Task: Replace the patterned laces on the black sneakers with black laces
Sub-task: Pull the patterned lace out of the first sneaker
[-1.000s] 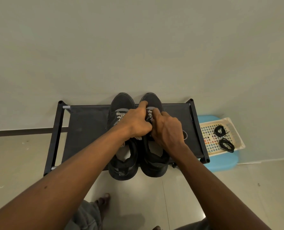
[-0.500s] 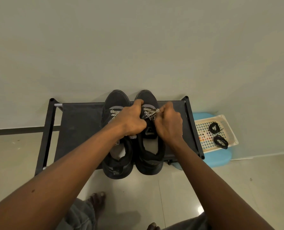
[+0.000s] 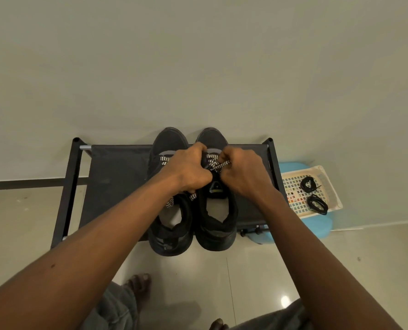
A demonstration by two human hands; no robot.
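Note:
Two black sneakers stand side by side on a black rack [image 3: 117, 177], toes toward the wall: the left sneaker [image 3: 168, 229] and the right sneaker [image 3: 216, 225]. Both carry black-and-white patterned laces [image 3: 216, 164]. My left hand [image 3: 186, 171] and my right hand [image 3: 244, 173] are curled over the right sneaker's front, each pinching its patterned lace. The crossed lace shows between my hands. Loose lace ends of the left sneaker [image 3: 171, 202] hang under my left wrist. Two coiled black laces [image 3: 313, 195] lie in a cream basket [image 3: 331, 184] at the right.
The rack stands against a pale wall on a glossy tiled floor. The basket sits on a blue stool [image 3: 317, 226] right of the rack. My feet [image 3: 138, 285] and grey trouser legs show at the bottom edge.
My hands have drawn apart over the right sneaker, uncovering its tongue and the crossed patterned lace between them. The sneakers have stayed in place.

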